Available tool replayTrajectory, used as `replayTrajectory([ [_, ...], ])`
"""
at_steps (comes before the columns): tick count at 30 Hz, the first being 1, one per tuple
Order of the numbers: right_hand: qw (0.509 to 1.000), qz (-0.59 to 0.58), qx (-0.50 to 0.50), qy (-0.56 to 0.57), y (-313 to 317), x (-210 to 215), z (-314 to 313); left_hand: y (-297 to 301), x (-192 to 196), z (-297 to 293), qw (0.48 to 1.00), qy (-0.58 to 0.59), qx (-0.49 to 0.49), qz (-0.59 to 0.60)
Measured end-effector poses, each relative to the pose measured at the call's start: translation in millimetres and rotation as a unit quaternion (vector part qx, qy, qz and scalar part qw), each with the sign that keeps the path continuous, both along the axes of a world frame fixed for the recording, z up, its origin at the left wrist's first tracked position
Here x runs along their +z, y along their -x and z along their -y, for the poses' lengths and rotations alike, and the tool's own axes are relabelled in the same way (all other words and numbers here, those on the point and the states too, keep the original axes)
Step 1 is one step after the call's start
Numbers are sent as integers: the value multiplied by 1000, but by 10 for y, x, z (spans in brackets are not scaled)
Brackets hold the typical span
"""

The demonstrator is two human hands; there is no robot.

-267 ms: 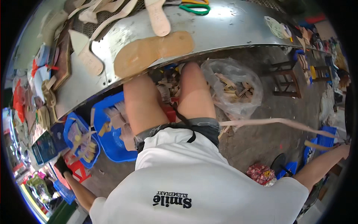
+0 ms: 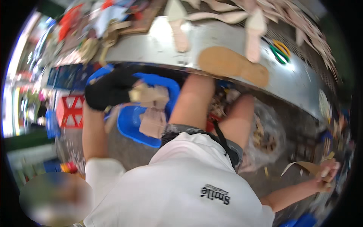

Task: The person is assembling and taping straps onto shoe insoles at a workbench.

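My left hand (image 2: 109,89), in a black glove, reaches over the blue basins under the table's near edge. Its fingertips are beside a cream piece (image 2: 141,94) lying against stacked pinkish-beige pieces (image 2: 153,123) in the larger blue basin (image 2: 126,126). Blur hides whether the fingers close on anything. Out at the far right, my bare right hand (image 2: 327,174) is closed on a thin tan strip (image 2: 308,167), which trails off toward the left. On the metal table (image 2: 128,47) lies a brown sole-shaped sheet (image 2: 230,64).
Pale insole-shaped pieces (image 2: 255,36) and scissors with green and yellow handles (image 2: 280,53) are on the table. A clear plastic bag of scraps (image 2: 278,125) stands beside my right leg. A red stool (image 2: 70,111) is at the left.
The view has turned to the left. My left hand has come up and in over the basins. My right hand has moved inward, the tan strip still with it.
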State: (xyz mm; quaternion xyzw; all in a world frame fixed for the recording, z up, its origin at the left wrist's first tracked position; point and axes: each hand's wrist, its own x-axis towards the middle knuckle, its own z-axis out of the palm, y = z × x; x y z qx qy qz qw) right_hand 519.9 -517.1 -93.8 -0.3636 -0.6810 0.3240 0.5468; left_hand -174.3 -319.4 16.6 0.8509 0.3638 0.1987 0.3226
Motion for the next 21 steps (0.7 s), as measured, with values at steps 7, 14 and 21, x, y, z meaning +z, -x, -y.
replayTrajectory([
  [7, 908, -269, 242, 214, 3467, -16, -2031, 6, 359, -318, 931, 347, -108, 39],
  [14, 823, -112, 311, 463, 4108, -394, -1901, 292, 542, -268, 939, 298, -145, 89],
  [21, 937, -120, 213, 248, 2794, -178, -1635, 607, 408, -222, 932, 275, -196, 133],
])
